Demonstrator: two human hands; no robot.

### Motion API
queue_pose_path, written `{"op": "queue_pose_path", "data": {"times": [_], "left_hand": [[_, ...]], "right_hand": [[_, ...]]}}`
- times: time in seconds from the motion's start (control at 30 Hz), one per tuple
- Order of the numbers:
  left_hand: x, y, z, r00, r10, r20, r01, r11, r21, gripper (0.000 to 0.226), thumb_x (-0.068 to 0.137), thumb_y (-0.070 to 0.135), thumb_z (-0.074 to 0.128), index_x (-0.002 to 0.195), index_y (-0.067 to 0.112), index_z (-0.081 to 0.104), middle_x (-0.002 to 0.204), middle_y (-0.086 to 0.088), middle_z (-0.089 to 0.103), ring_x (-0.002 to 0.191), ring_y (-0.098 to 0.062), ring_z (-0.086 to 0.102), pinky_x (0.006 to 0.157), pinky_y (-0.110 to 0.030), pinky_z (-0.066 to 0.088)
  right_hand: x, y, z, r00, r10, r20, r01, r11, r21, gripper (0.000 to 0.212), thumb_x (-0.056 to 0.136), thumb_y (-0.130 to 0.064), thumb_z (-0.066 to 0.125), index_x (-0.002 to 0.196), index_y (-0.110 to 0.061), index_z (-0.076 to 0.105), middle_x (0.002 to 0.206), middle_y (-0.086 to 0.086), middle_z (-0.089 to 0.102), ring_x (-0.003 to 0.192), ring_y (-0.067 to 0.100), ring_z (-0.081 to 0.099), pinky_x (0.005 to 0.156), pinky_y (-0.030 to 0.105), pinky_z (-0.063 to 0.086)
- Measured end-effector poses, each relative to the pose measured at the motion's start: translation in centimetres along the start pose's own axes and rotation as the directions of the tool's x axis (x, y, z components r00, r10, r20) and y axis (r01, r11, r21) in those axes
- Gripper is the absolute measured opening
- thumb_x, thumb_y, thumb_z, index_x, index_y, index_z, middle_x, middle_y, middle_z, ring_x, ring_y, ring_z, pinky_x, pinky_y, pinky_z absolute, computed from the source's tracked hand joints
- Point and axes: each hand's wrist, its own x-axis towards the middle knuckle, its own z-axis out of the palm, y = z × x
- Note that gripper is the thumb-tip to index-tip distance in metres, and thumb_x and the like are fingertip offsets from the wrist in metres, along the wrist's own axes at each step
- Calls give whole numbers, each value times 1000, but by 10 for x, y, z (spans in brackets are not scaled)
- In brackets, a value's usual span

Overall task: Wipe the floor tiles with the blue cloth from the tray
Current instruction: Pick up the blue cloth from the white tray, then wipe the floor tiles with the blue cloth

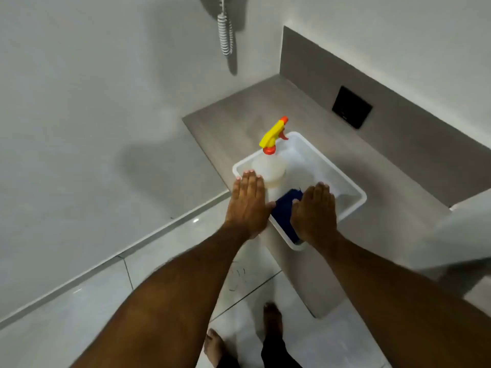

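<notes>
Blue cloth lies in the near end of the white tray on the grey counter. The right hand rests flat on it, fingers loosely spread. The left hand is flat and open over the tray's edge, beside the spray bottle. Bare feet stand on the floor tiles.

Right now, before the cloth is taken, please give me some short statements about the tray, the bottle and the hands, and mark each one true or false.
1. The blue cloth lies inside the white tray. True.
2. The spray bottle lies on the floor tiles. False: it stands upright in the tray.
3. The right hand is over the cloth. True.
4. The left hand grips the bottle's trigger. False: it is flat and open, at the tray's near-left rim.
5. The tray sits on a grey ledge. True.
</notes>
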Motion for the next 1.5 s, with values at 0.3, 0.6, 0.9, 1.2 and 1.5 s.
{"op": "queue_pose_path", "data": {"times": [0.3, 0.6, 0.9, 1.2, 1.5], "left_hand": [[27, 26, 5, 952, 62, 300, -81, 995, 50, 43, 100, 44, 35, 104, 16, 67, 103, -6, 71, 119, -28, 56, 119, -54, -2], [51, 46, 8, 965, 41, 261, -59, 997, 59, 26, 97, 30, 53, 108, 12, 68, 103, -7, 70, 107, -25, 62, 114, -47, 26], [-40, -44, -26, 913, -82, -399, -72, 932, -355, 33, 98, 23, 54, 121, 1, 61, 96, -16, 65, 87, -27, 57, 87, -43, 44], [-141, -190, 36, 905, -367, -215, 204, 817, -539, 15, 96, 12, 56, 104, 2, 64, 85, -13, 62, 76, -12, 45, 70, -32, 44], [-163, -277, 311, 796, -416, 439, 605, 537, -588, 19, 91, 18, 61, 106, 9, 69, 97, -9, 70, 85, -20, 60, 75, -31, 49]], "right_hand": [[17, 18, 4, 942, 67, 330, -63, 998, -23, 35, 87, -37, 58, 104, -7, 60, 112, 13, 62, 103, 29, 59, 92, 39, 47], [41, 19, -6, 896, 46, 442, -198, 932, 304, 34, 83, -15, 65, 113, 0, 58, 110, 18, 67, 103, 34, 63, 89, 39, 52], [-5, -66, -56, 991, -91, 101, 16, 817, 577, 31, 87, -26, 68, 113, -11, 58, 101, 2, 65, 91, 17, 63, 83, 30, 51], [-61, -207, 36, 921, -320, 222, 154, 822, 548, 28, 92, -30, 61, 113, -12, 56, 106, 6, 63, 91, 18, 62, 80, 30, 53], [-57, -212, 343, 838, -227, 496, 22, 922, 386, 28, 92, -21, 61, 116, -9, 58, 114, 12, 62, 96, 26, 61, 78, 30, 46]]}}
